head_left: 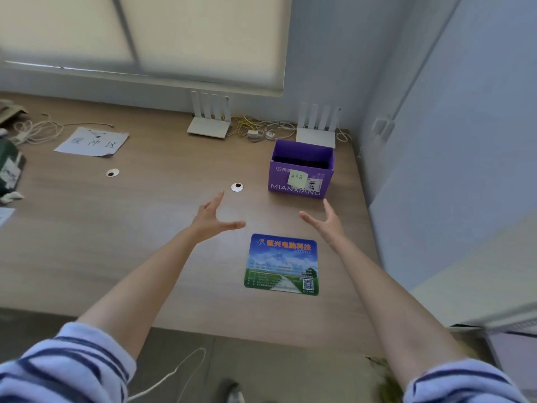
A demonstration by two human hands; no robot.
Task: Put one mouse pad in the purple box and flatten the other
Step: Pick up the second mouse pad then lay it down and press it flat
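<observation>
One mouse pad lies flat on the wooden desk, printed side up, near the desk's front edge and right of centre; bare desk surface surrounds it on every side, with the widest open stretch running away to the left. The purple box stands upright and open-topped farther back and slightly right, close to the desk's right edge and the grey wall; something dark shows inside it, though what it is cannot be told; a yellow note is stuck to its front face. Two white routers stand against the back wall behind the box, with a tangle of cables between them; two small round white discs rest on the desk to the left of the box; a sheet of paper with handwritten characters lies farther left. Nothing lies between the pad and the box. The left hand and right hand are held above the desk just beyond the pad's far edge, well apart, palms turned toward each other, fingers spread and holding nothing; both forearms are bare, the striped sleeves pushed up toward the elbows.
</observation>
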